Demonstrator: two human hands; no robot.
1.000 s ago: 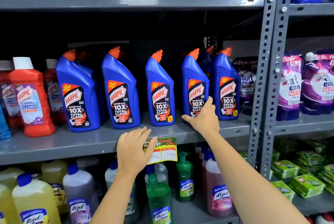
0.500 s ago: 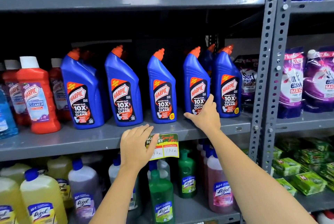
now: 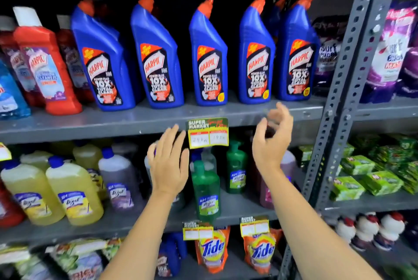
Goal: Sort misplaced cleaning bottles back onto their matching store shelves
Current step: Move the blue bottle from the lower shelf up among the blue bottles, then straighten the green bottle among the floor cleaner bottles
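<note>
Both hands hang empty in front of the shelf edge (image 3: pixel 113 124), so the coming move turns on which bottle gets picked next, and that is a guess from here. The right hand (image 3: pixel 270 141) has its fingers (image 3: pixel 282 110) apart and loosely curled, clamped on nothing; the nearest blue Harpic bottle (image 3: pixel 256 53) stands at its 12 o'clock, upright on the shelf above, long axis vertical, neck leaning toward 1 o'clock. The left hand (image 3: pixel 169 162) is flat with fingers together and extended, also holding nothing, just beside the price tag (image 3: pixel 207 132) at its 2 o'clock. The green Lizol bottle (image 3: pixel 205 189) stands upright on the lower shelf at 4 o'clock from the left hand, and looks the odd one among the yellow Lizol bottles (image 3: pixel 74 191), though I cannot tell if it is misplaced. The right hand is blurred; bottles behind the left palm are hidden, and the back row is lost in shadow
</note>
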